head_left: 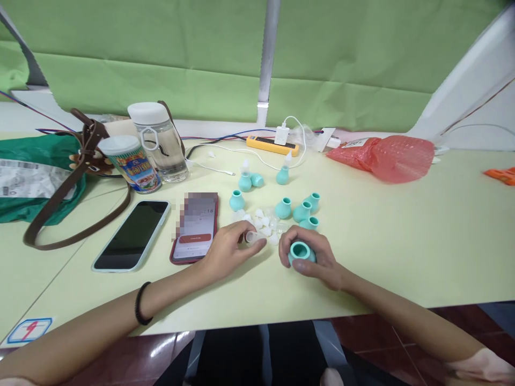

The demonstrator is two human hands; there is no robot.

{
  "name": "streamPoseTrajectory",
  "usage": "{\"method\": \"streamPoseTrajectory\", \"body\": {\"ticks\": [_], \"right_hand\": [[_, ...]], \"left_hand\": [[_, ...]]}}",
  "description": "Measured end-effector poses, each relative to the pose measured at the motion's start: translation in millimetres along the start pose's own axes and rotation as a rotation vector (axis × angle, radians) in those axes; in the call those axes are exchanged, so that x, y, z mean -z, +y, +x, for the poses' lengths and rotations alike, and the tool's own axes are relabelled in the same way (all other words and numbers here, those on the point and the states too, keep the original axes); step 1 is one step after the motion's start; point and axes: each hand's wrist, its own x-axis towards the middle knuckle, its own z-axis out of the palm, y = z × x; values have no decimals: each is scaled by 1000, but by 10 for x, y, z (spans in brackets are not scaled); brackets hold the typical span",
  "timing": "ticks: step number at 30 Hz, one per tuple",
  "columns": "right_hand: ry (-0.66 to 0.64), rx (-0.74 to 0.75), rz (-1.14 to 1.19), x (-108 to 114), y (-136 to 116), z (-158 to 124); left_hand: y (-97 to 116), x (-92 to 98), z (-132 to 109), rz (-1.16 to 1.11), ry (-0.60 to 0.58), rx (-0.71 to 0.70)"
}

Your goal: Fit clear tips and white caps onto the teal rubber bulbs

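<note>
My right hand [317, 257] is wrapped around a teal rubber squeeze bulb [301, 252], its round mouth facing up. Between the thumb and fingers of my left hand [231, 246] is a small translucent plastic nozzle [254, 237], just left of the bulb. A loose heap of white and clear plastic tips [263, 220] lies just beyond both hands. Several more teal bulbs stand behind it, among them one open-mouthed bulb [284, 208]. Farther back, a bulb [282, 175] has a clear tip fitted on top. Another tipped bulb [244, 181] stands beside a bulb lying on its side [256, 180].
Two phones, one black-screened [132, 236] and one lit [195, 236], lie to the left. Behind them stand a cup-noodle tub [134, 166] and a water bottle [161, 145]. A yellow power strip [257, 145], white cable and red plastic bag [398, 158] line the back.
</note>
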Motion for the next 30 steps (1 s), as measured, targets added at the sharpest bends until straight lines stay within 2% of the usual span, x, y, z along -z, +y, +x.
{"method": "streamPoseTrajectory", "body": {"ticks": [4, 6, 10, 14, 18, 21, 26, 30], "right_hand": [[135, 63, 126, -5, 38, 13], [221, 74, 93, -14, 20, 32], [421, 146, -114, 48, -94, 111], [511, 204, -389, 303, -218, 295], [497, 129, -601, 642, -178, 573], [398, 20, -750, 833, -3, 762], [207, -179, -909, 961, 324, 912], [164, -209, -930, 994, 385, 941]], "left_hand": [[-69, -58, -39, 392, 39, -382], [-82, -82, -46, 542, -1, -475], [-75, -110, -27, 667, -67, -444], [-34, -116, -25, 718, -87, -388], [-11, -128, -48, 777, -128, -365], [-15, -129, -54, 794, -143, -364], [12, -86, -54, 754, -168, -339], [44, -57, -53, 721, -194, -337]]}}
